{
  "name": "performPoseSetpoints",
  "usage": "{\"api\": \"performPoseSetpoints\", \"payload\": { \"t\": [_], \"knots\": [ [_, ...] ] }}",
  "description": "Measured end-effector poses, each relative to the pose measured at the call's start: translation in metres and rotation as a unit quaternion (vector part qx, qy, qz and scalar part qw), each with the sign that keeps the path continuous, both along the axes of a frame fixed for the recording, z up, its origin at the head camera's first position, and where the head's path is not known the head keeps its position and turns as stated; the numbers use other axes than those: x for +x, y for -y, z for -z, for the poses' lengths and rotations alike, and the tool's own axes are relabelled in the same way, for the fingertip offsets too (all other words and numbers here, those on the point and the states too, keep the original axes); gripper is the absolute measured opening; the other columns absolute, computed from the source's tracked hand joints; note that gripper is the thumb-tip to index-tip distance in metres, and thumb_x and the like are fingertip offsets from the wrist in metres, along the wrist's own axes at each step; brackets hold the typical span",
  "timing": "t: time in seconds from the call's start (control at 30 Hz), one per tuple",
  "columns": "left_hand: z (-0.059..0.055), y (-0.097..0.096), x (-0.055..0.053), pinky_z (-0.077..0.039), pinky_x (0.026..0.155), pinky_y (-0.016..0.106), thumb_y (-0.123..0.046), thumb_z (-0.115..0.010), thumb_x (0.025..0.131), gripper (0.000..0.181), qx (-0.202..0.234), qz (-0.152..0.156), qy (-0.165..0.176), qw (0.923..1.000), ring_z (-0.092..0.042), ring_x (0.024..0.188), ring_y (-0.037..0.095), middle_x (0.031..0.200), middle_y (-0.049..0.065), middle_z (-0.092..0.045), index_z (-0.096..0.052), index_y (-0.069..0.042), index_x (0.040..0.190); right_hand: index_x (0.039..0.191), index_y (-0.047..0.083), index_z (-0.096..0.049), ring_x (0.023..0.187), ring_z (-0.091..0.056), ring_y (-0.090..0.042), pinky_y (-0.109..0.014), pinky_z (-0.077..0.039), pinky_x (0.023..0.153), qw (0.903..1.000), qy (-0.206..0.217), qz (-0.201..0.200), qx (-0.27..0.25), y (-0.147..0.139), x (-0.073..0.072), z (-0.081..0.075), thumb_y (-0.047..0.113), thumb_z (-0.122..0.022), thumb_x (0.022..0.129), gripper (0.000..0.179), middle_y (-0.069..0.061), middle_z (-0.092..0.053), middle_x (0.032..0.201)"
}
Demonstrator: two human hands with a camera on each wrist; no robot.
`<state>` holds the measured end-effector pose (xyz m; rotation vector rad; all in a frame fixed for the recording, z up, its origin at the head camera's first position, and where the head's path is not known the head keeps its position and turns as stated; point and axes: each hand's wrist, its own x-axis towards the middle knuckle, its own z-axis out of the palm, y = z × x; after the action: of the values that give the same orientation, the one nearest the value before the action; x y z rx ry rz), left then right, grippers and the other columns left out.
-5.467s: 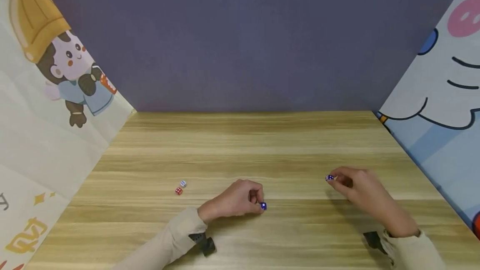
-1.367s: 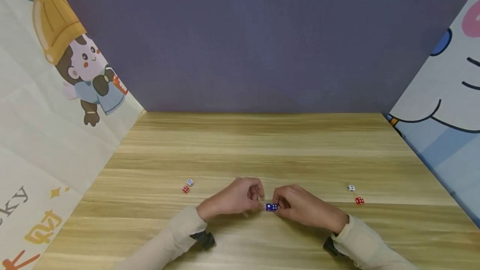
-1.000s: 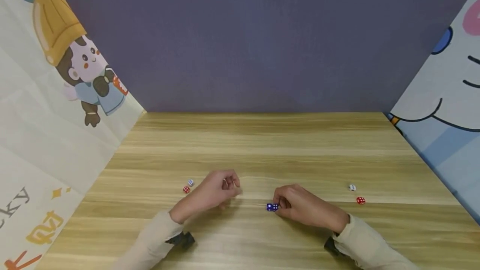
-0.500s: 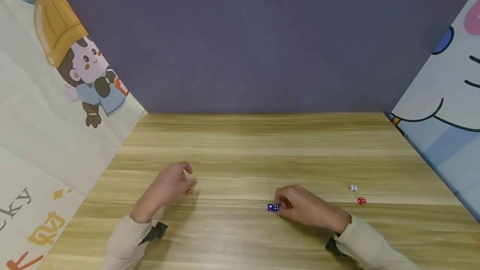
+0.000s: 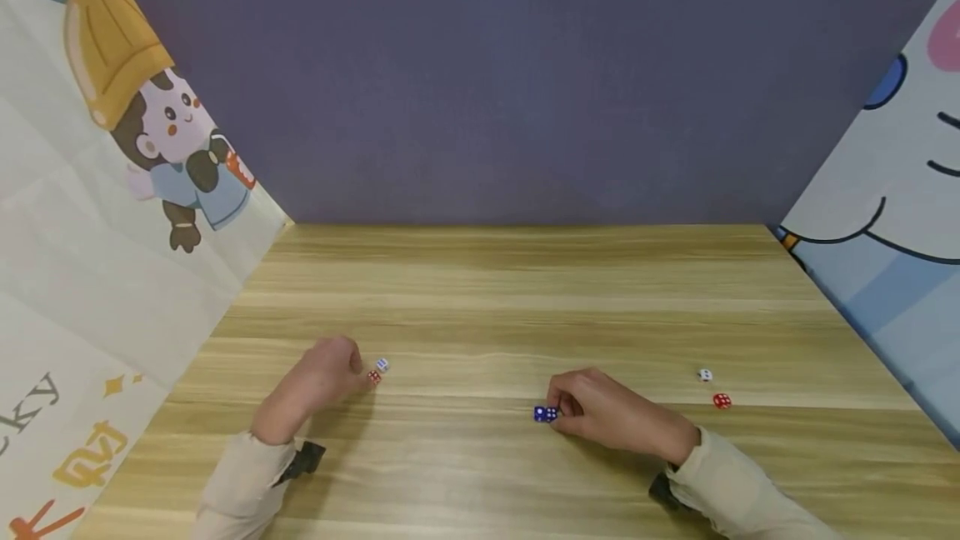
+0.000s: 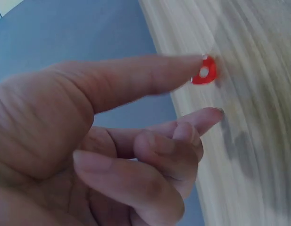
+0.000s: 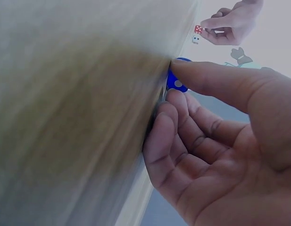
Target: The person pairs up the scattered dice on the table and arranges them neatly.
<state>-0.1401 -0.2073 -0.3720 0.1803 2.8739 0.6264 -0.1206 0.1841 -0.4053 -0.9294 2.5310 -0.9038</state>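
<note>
In the head view, two blue dice lie side by side at mid-table, a left blue die (image 5: 539,414) and a right blue die (image 5: 552,413). My right hand (image 5: 611,411) pinches the right one between thumb and index finger; the right wrist view shows the thumb on its blue face (image 7: 177,84). Over on the left, my left hand (image 5: 318,382) is at a red die (image 5: 374,377), with a white die (image 5: 382,364) just behind it. In the left wrist view the thumb overlaps the red die (image 6: 205,74), and the index fingertip stands apart from it.
On the right side of the wooden table (image 5: 487,290) sit another white die (image 5: 705,375) and another red die (image 5: 722,401). A dark panel (image 5: 510,90) rises behind the table, with cartoon-printed sheets (image 5: 45,215) along both sides.
The right hand has brought its blue die beside the one the left hand held. Since then the left hand has let go and moved left to the red die; the right hand stays put.
</note>
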Motion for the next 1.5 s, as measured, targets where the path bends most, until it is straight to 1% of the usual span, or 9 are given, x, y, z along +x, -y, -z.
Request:
{"api": "performPoseSetpoints", "payload": {
  "t": [0.13,0.27,0.4,0.63,0.87,1.13,1.37,1.5],
  "knots": [
    [0.0046,-0.0009,-0.0005,-0.040,0.054,0.030,-0.018,-0.082,0.079,0.027,0.008,0.005,-0.018,0.9998,-0.047,0.059,0.015,0.067,0.000,-0.054,-0.058,-0.009,0.069,0.093,0.018,-0.064,0.064,-0.050,0.000,-0.022,-0.047,0.060,1.0000,0.004,0.000,0.001,0.0006,-0.0005,0.0004,0.015,-0.075,0.089,0.012,0.013,-0.054,0.071],
    [0.0076,-0.0021,-0.0002,-0.041,0.056,0.031,-0.017,-0.082,0.078,0.021,0.015,0.018,-0.040,0.9989,-0.047,0.060,0.016,0.072,-0.001,-0.058,-0.063,-0.010,0.072,0.093,0.018,-0.064,0.063,-0.050,0.001,-0.022,-0.047,0.060,1.0000,0.008,0.000,0.003,0.0009,0.0002,0.0006,0.015,-0.075,0.089,0.011,0.013,-0.054,0.071],
    [0.0084,-0.0039,0.0008,-0.039,0.053,0.031,-0.013,-0.080,0.080,0.015,0.023,0.020,-0.044,0.9985,-0.045,0.056,0.014,0.070,0.000,-0.057,-0.066,-0.011,0.075,0.093,0.017,-0.064,0.063,-0.050,0.000,-0.022,-0.048,0.060,0.9999,0.010,0.001,0.003,0.0010,0.0011,0.0002,0.015,-0.074,0.090,0.011,0.013,-0.054,0.071],
    [0.0081,-0.0053,0.0003,-0.037,0.051,0.030,-0.013,-0.080,0.082,0.016,0.020,0.014,-0.052,0.9983,-0.040,0.053,0.013,0.071,0.001,-0.057,-0.066,-0.010,0.074,0.093,0.017,-0.065,0.064,-0.050,0.001,-0.022,-0.047,0.060,1.0000,0.002,0.005,0.003,0.0020,0.0017,-0.0011,0.015,-0.075,0.089,0.011,0.013,-0.054,0.071],
    [0.0086,-0.0061,0.0016,-0.038,0.052,0.031,-0.016,-0.079,0.084,0.019,0.017,0.025,-0.070,0.9971,-0.043,0.053,0.014,0.072,0.000,-0.057,-0.065,-0.011,0.072,0.092,0.017,-0.065,0.063,-0.050,0.000,-0.022,-0.047,0.058,1.0000,0.004,0.007,0.001,0.0018,0.0018,-0.0017,0.016,-0.075,0.089,0.011,0.013,-0.054,0.071],
    [0.0095,-0.0082,0.0004,-0.038,0.050,0.030,-0.013,-0.080,0.081,0.021,0.018,0.017,-0.069,0.9973,-0.042,0.052,0.013,0.068,0.000,-0.054,-0.063,-0.012,0.070,0.092,0.018,-0.065,0.063,-0.050,0.000,-0.022,-0.047,0.059,1.0000,0.003,0.006,0.000,0.0007,0.0017,-0.0015,0.015,-0.075,0.089,0.011,0.013,-0.054,0.071],
    [0.0101,-0.0084,0.0009,-0.039,0.052,0.031,-0.012,-0.079,0.082,0.021,0.016,0.020,-0.070,0.9972,-0.044,0.054,0.015,0.073,0.001,-0.057,-0.063,-0.011,0.070,0.092,0.017,-0.065,0.063,-0.050,0.001,-0.022,-0.047,0.059,1.0000,-0.001,0.004,-0.002,0.0004,0.0016,-0.0008,0.015,-0.075,0.089,0.011,0.013,-0.054,0.071],
    [0.0102,-0.0083,0.0009,-0.039,0.052,0.031,-0.012,-0.079,0.083,0.020,0.017,0.021,-0.067,0.9974,-0.044,0.055,0.015,0.074,0.001,-0.057,-0.063,-0.011,0.070,0.092,0.018,-0.065,0.063,-0.049,0.001,-0.022,-0.047,0.058,1.0000,-0.002,0.004,-0.001,0.0003,0.0014,-0.0004,0.017,-0.076,0.089,0.011,0.013,-0.054,0.071]
  ]
}}
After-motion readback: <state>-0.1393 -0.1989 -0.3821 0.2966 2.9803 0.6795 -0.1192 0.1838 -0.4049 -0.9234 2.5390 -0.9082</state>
